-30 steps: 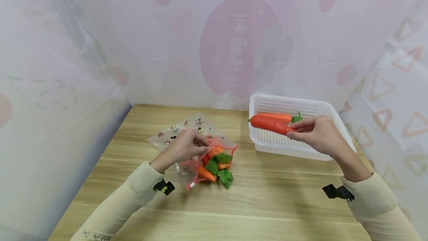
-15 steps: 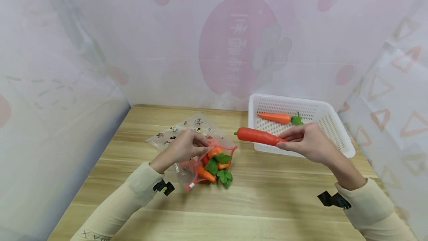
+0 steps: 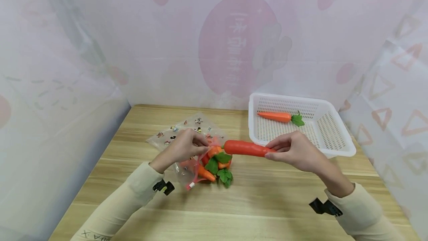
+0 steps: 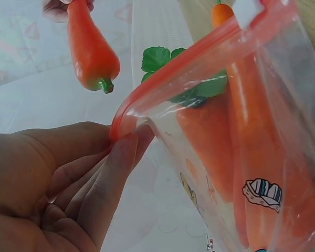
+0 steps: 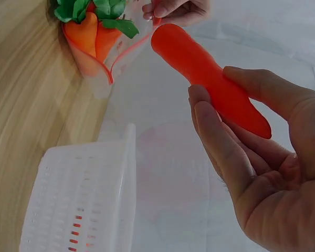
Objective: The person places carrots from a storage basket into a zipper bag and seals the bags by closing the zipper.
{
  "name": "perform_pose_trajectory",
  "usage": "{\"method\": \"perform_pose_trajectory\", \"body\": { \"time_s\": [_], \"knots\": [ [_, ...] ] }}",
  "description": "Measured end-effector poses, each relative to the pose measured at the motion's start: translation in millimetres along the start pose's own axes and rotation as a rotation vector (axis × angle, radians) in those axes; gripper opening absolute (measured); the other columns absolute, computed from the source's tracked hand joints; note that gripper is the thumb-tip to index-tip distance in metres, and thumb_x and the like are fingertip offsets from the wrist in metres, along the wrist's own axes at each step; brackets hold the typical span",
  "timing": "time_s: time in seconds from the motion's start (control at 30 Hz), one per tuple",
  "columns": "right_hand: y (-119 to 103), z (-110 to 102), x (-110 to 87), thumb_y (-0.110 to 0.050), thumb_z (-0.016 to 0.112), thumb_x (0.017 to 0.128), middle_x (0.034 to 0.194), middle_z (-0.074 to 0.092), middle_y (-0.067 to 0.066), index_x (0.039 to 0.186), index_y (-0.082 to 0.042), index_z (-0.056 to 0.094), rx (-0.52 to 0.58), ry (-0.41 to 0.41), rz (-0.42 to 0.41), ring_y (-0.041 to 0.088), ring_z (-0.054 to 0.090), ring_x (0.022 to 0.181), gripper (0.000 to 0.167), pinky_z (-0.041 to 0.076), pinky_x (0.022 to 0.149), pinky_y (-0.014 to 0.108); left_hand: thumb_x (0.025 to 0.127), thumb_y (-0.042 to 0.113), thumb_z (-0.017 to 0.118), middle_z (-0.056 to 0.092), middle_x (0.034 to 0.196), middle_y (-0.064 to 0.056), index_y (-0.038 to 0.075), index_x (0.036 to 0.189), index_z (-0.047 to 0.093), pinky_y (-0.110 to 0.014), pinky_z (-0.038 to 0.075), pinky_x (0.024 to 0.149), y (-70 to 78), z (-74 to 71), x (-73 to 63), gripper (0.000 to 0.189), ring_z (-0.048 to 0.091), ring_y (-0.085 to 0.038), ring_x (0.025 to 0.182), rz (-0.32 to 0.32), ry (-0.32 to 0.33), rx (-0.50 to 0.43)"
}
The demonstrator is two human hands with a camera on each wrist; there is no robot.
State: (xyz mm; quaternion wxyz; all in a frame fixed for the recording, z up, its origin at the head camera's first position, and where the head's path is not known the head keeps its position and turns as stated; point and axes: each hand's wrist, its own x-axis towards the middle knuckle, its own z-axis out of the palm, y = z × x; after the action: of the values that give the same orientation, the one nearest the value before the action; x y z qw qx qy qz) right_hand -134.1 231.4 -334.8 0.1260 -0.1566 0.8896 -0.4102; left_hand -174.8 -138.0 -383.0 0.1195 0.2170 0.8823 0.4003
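Left hand pinches zip bag; right hand grips red chili pepper.
Bag's pink zip edge between thumb and fingers, carrots and green leaves at mouth; pepper near-level just beside it, stem leftward, apart; white plastic basket right, leafy carrot inside.

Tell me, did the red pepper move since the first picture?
Yes. In the head view, judged against the white basket, the red pepper in the right hand has moved left, toward the plastic bag.
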Motion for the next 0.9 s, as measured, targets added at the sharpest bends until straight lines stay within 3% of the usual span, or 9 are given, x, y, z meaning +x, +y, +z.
{"method": "perform_pose_trajectory", "body": {
  "time_s": [0.57, 0.9],
  "knots": [
    [3, 40, 5.6, -0.025, 0.087, 0.089, 0.096, 0.081, 0.010, 0.111, -0.002, 0.081, 0.128, -0.066, -0.043, 0.015, 0.077, 0.081, 0.032, 0.063, 0.070, 0.025, 0.095, 0.008, 0.079, 0.081, 0.095, -0.006, 0.004, 0.101, 0.083, -0.025, 0.060, 0.065, 0.2, -1.6, -0.9, 0.009, 0.073, -0.012, 0.076, 0.015, 0.004, -0.017],
    [10, 68, 11.2, -0.024, 0.088, 0.088, 0.095, 0.081, 0.011, 0.111, -0.001, 0.080, 0.176, -0.034, -0.037, 0.016, 0.077, 0.082, 0.033, 0.063, 0.070, 0.024, 0.094, 0.009, 0.080, 0.081, 0.098, -0.005, 0.005, 0.100, 0.084, -0.024, 0.061, 0.067, -2.5, 0.0, -0.1, 0.008, 0.074, -0.008, 0.077, 0.005, 0.015, -0.008]
  ]
}}
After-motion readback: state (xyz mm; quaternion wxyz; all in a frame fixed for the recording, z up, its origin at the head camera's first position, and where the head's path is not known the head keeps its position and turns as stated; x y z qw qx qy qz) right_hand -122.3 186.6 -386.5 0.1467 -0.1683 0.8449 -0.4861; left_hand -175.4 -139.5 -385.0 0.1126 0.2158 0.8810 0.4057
